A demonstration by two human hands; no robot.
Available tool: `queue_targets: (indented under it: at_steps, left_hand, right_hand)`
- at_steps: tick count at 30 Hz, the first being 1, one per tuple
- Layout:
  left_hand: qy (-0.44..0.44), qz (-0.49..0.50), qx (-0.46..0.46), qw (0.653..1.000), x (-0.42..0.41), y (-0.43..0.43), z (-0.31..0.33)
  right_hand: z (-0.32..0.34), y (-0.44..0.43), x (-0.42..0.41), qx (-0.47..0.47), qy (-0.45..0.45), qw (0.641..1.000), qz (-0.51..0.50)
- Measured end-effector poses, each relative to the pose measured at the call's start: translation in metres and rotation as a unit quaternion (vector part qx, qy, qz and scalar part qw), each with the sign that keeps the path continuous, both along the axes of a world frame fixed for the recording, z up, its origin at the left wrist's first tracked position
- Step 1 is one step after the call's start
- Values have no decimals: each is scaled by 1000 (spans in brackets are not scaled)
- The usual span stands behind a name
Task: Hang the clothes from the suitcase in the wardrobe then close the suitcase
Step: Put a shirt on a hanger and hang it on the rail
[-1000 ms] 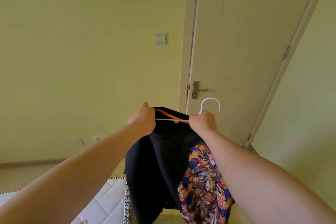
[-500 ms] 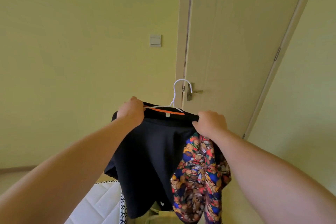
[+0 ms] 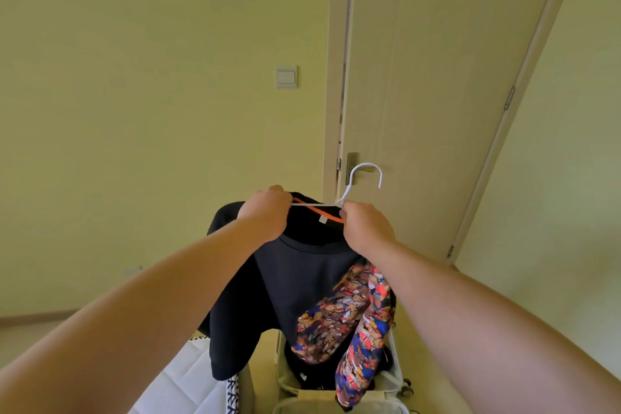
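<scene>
1. Black top (image 3: 302,279) w/ orange trim inside the collar: held up in the air, centre of view, in front of the door; its body hangs down, hem just above the suitcase.
2. White hanger (image 3: 365,164): 1 arm runs across the collar opening betw. the 2 hands, hook stands up above the R hand, overlapping the door handle in view.
3. L hand (image 3: 268,212): back of hand to camera, fingers curled tight into the top's L shoulder, where the hanger arm ends. Fingertips hidden.
4. R hand (image 3: 368,228): fingers curled, thumb side pinching the hanger at the base of the hook, collar edge bunched there too. Fingertips hidden.
5. Bear-print garment (image 3: 349,312), multicolour: hangs under the R wrist beside the black top, reaching down into the suitcase. Can't tell what holds it up.
6. Suitcase (image 3: 279,363): pale, open, at btm of view under the clothes; dark fabric inside, wheels at its R side.
7. White quilted mattress (image 3: 188,380), btm L, just beside the suitcase.
8. Door (image 3: 437,94) shut, metal door handle (image 3: 353,161); light switch (image 3: 286,76) on the yellow wall (image 3: 134,111) to its L.
</scene>
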State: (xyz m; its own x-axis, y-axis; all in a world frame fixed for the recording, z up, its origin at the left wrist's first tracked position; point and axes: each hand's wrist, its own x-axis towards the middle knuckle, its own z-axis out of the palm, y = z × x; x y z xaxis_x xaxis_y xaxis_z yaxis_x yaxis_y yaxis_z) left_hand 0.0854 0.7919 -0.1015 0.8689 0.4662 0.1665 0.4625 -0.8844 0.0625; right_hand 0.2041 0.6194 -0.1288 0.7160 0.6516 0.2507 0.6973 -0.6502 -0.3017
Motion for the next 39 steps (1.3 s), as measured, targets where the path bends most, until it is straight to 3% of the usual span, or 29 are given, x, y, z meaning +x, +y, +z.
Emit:
queue_targets:
  at_steps: [8, 10, 14, 17, 18, 21, 25, 30, 39]
  left_hand:
    - [-6, 18, -40, 999, -12, -6, -11]
    - [9, 10, 41, 999, -14, -2, -2]
    - [-74, -16, 191, 979, -10, -2, 10]
    - [-20, -43, 75, 996, 0, -3, 6]
    - [-7, -56, 37, 998, 1, -3, 5]
    - [-126, -104, 49, 985, 0, -5, -8]
    - [-82, -107, -27, 990, 3, -12, -12]
    - [-198, -107, 28, 974, 15, -10, -5]
    - [-371, -119, 28, 921, 9, -23, 37]
  right_hand:
    - [6, 1, -9, -25, -23, 999, 25]
    - [13, 2, -12, -25, -46, 998, 31]
    - [39, 15, -7, 67, -105, 992, -26]
    - [44, 14, -7, -39, -15, 999, -33]
    - [42, 10, -8, -47, -15, 998, -35]
    - [33, 1, -10, 27, -92, 994, -56]
    - [24, -8, -18, -29, -62, 996, -53]
    - [22, -15, -31, 20, -63, 997, -50]
    - [52, -34, -79, 161, -44, 985, -48]
